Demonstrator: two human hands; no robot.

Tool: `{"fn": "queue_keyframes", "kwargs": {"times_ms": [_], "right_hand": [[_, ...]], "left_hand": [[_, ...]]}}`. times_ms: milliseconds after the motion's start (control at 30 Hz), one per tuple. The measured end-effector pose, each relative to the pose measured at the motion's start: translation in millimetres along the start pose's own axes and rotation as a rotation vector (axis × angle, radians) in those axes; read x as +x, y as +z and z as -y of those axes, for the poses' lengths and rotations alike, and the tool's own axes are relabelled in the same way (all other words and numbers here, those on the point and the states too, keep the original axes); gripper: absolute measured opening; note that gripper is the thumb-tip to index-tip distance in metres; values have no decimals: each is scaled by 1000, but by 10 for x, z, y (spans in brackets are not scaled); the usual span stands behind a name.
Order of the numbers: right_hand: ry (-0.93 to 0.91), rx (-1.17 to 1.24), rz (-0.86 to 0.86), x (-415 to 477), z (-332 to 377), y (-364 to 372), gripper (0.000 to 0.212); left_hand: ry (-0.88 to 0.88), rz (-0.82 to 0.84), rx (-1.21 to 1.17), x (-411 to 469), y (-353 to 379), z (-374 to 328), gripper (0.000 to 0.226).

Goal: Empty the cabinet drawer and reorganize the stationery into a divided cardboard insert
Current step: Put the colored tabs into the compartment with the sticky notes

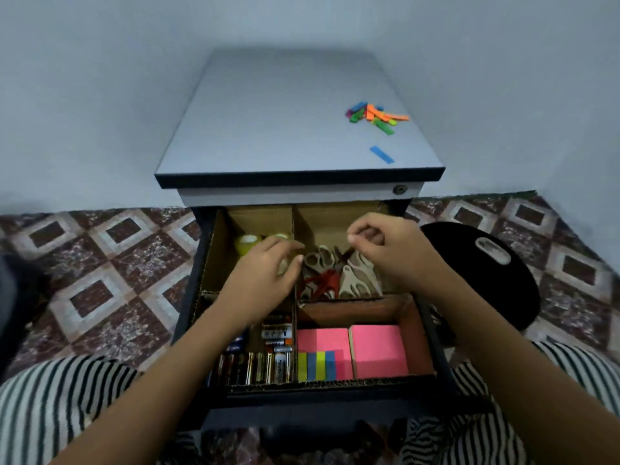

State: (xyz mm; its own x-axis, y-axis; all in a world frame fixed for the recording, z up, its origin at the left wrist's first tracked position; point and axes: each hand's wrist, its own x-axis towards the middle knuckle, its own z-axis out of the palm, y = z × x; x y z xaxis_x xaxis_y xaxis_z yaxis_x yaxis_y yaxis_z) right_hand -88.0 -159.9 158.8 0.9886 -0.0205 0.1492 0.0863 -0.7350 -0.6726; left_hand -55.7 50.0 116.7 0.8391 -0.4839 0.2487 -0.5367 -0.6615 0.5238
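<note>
Room: a pale wall behind, and a floor (110, 263) of brown and white diamond tiles.
Cabinet: a small grey cabinet (288, 129) stands against the wall, with its drawer (439, 347) pulled out toward the person.
Cabinet top: a loose heap of coloured paper strips (375, 116) lies at the right, and one blue strip (381, 154) lies alone, nearer to the front edge.
Cardboard insert: the divided insert (214, 263) sits inside the drawer and has four compartments.
Far left compartment: yellowish tape rolls (247, 244), partly hidden by the left hand.
Far right compartment: a pile of scissors (339, 273), with beige and red handles.
Near left compartment: batteries (265, 362), some standing in a row and some lying. There is print on their labels, but it is too blurred to read with certainty.
Near right compartment: two pink sticky note pads (379, 350) side by side, and striped page flags (316, 365) lying on the left pad.
Left hand: the left hand (265, 276) is over the central divider, fingers loosely curled, the tips at the left edge of the scissors. I cannot tell if it holds something.
Right hand: the right hand (385, 253) hovers above the scissors, thumb and forefinger pinched together. What is between them, if anything, is not visible.
Other: striped sleeves (50, 407) at both lower corners, and a black round object (486, 263) on the floor at the right of the drawer.
</note>
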Motion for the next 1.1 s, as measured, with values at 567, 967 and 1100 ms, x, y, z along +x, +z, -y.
{"fn": "queue_keyframes", "kwargs": {"times_ms": [567, 967, 1100], "right_hand": [[-167, -657, -133, 779, -302, -539, 41], [-261, -592, -220, 769, -423, -484, 23], [-308, -561, -276, 766, -477, -461, 20]], "left_hand": [[106, -27, 186, 1758, -126, -612, 33], [177, 261, 434, 2278, 53, -891, 37], [231, 227, 461, 2258, 45, -846, 36]]}}
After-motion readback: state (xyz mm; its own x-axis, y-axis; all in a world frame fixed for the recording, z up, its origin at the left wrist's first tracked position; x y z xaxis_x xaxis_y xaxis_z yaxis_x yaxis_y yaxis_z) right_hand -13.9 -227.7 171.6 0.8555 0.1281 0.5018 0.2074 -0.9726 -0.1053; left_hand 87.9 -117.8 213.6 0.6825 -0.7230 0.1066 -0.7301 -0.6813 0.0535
